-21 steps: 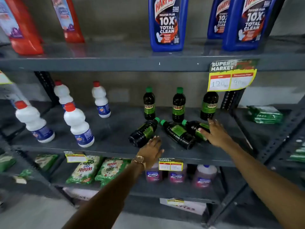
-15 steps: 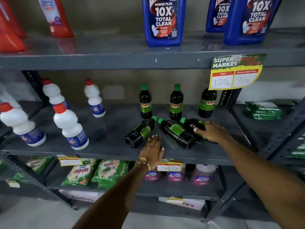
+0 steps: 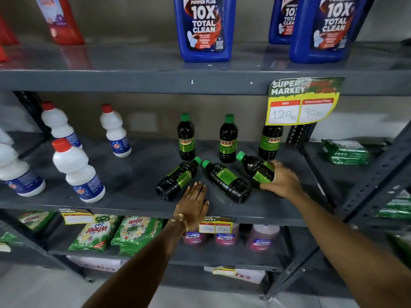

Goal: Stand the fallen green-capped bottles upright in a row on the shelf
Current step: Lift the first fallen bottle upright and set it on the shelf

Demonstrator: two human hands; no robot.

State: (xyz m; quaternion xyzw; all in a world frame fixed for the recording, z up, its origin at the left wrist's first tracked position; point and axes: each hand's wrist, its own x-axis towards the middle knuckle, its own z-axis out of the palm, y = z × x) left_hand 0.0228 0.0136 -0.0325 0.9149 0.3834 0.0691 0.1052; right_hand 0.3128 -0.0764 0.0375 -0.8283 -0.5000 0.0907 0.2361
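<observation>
1. The left hand (image 3: 194, 202) lies flat on the shelf (image 3: 133, 196), fingers together and gripping nothing, likely as a brace
2. Two fallen bottles (image 3: 178, 178) (image 3: 226, 181) lie just beside it
3. The right hand (image 3: 281, 181) wraps a third bottle (image 3: 255, 167) (tilted, cap up-left), probably to stand it with the upright row (image 3: 186, 136), whose rightmost cap a price tag (image 3: 302, 103) hides

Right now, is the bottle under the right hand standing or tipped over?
Tipped, not upright. The bottle slants with its green cap pointing up-left, the right hand wrapped round its lower end.
</observation>
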